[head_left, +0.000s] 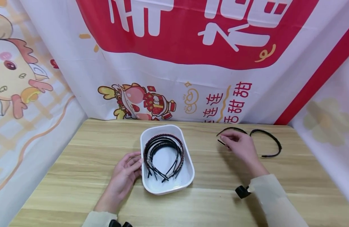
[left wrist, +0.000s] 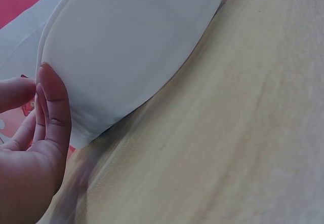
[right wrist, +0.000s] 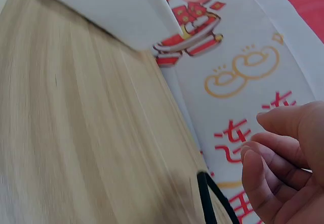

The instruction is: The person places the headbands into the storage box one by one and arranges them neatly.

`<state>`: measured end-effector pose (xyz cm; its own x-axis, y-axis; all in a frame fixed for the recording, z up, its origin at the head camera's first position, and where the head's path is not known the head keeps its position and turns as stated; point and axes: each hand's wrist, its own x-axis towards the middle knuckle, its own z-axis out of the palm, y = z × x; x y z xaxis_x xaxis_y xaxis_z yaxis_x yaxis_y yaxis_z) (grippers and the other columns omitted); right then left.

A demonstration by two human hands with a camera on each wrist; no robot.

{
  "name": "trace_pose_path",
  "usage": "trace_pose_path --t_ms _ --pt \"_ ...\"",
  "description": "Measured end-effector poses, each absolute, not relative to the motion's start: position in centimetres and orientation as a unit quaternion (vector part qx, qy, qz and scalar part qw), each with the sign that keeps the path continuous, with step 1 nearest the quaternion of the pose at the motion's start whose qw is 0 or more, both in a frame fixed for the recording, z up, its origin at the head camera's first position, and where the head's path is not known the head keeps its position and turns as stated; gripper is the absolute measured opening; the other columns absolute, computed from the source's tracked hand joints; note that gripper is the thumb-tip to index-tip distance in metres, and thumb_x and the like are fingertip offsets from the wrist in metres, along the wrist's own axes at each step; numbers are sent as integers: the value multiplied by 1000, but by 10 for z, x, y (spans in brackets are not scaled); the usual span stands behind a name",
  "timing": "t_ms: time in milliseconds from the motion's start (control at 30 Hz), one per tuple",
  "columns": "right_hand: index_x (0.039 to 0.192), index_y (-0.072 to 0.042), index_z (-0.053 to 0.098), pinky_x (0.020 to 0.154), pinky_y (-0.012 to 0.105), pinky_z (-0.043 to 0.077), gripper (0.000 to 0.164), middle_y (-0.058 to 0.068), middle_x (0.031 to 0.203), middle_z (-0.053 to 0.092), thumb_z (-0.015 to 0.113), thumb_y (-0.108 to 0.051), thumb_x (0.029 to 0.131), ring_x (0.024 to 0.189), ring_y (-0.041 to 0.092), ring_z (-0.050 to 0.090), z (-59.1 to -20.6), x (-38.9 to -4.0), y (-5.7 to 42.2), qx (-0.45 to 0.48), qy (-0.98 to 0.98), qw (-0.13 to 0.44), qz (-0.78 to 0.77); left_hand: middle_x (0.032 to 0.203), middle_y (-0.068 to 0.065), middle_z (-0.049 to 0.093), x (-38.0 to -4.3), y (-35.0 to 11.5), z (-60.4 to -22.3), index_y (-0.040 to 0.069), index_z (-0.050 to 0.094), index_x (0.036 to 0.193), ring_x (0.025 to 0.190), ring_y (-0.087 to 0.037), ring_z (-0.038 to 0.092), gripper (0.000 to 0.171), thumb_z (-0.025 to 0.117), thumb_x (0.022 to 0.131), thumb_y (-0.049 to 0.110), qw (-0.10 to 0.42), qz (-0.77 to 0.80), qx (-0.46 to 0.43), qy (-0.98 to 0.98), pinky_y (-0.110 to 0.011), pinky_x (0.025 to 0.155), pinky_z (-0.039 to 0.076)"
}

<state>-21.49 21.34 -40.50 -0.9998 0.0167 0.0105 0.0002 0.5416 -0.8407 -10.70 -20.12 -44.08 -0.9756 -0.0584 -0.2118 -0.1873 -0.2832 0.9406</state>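
Note:
A white plastic tray stands on the wooden table with several dark, toothed headbands lying overlapped in it. My left hand rests against the tray's left side. In the left wrist view, fingertips touch the outer wall, with the thumb near the rim. To the tray's right, my right hand is just over a thin black headband, partly hidden beneath it. In the right wrist view, thumb and fingers stand apart, with this headband below them and nothing between them.
Another black headband lies to the right of my right hand, near the back of the table. Behind the table hangs a white and red printed cloth; printed cloth also covers both sides.

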Motion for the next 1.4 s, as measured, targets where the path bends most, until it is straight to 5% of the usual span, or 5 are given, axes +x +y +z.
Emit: trace_pose_path --t_ms 700,1400 --pt "137 -8 72 68 26 62 50 -14 87 75 75 -41 101 78 8 71 -419 -192 273 -98 -846 26 523 116 2 70 -107 -200 -442 6 55 137 102 -14 68 36 66 102 3 41 791 -111 600 -28 87 61" --pt "96 -32 76 63 18 54 7 -22 75 70 77 -38 100 67 1 66 -432 -177 332 -224 -807 49 544 117 4 71 -107 -200 -441 9 56 136 104 -12 68 35 66 103 3 40 791 -111 601 -28 90 60"
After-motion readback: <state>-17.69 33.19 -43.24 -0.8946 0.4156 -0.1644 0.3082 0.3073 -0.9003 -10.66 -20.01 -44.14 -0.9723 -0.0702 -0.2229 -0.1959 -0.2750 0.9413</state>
